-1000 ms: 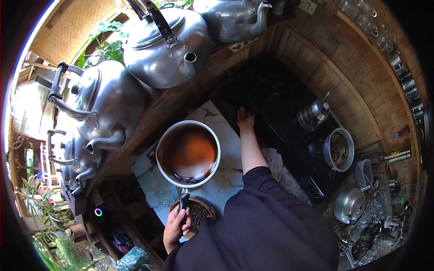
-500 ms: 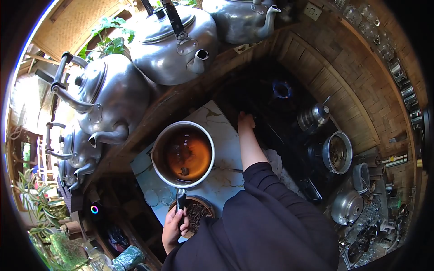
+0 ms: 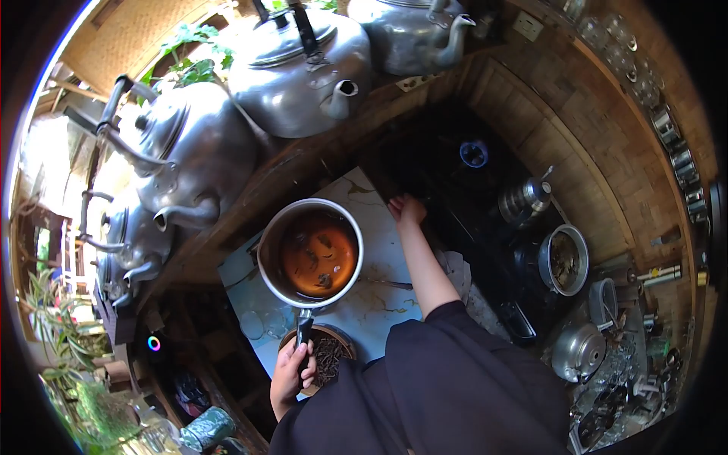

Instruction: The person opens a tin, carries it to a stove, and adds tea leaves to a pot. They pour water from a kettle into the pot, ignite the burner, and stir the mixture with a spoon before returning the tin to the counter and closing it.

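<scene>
Two hands were at work over the marble counter (image 3: 364, 311). The left hand (image 3: 292, 373) was closed around the black handle of a steel saucepan (image 3: 310, 252), which sat above the counter and held amber tea with leaves floating in it. Just beside that hand, under the handle, stood a round bowl of dry tea leaves (image 3: 330, 355). The right hand (image 3: 408, 210) rested at the counter's far edge, beside the dark stove (image 3: 470, 197) — fingers bent, holding nothing I could see. Big metal kettles (image 3: 299, 72) stood behind on a wooden shelf.
</scene>
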